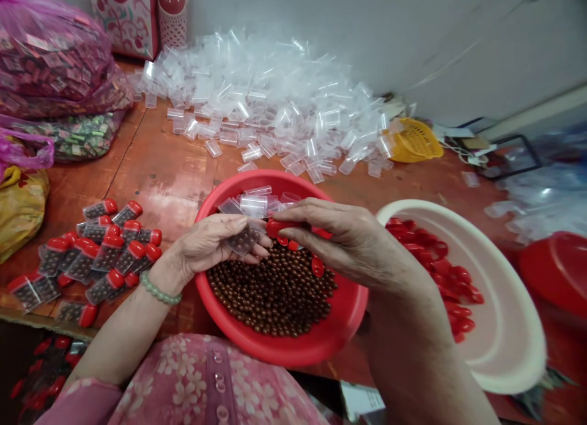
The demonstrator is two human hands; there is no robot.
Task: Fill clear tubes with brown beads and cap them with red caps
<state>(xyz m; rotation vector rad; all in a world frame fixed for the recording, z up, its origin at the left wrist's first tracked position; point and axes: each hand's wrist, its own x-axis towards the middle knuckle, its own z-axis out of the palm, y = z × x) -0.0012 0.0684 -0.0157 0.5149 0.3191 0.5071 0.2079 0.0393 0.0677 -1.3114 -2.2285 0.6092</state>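
My left hand (215,238) grips a small clear plastic container (244,238) filled with dark brown balls, held tilted above the red basin (293,351). Between the thumb and fingers of my right hand (330,235) is a red cap (275,227), close to the container's mouth; whether the two touch I cannot tell. Below both hands, the basin holds a heap of shiny brown balls (275,290). Several clear empty containers (257,203) lie at its far side, and a few red caps (317,266) rest on the balls.
Filled, red-capped containers (107,251) lie at left. A big pile of clear containers (275,101) spreads along the wall, beside a yellow basket (415,140). At right stands a cream basin (504,327) with red caps (444,269). Purple bags (55,52) sit back left.
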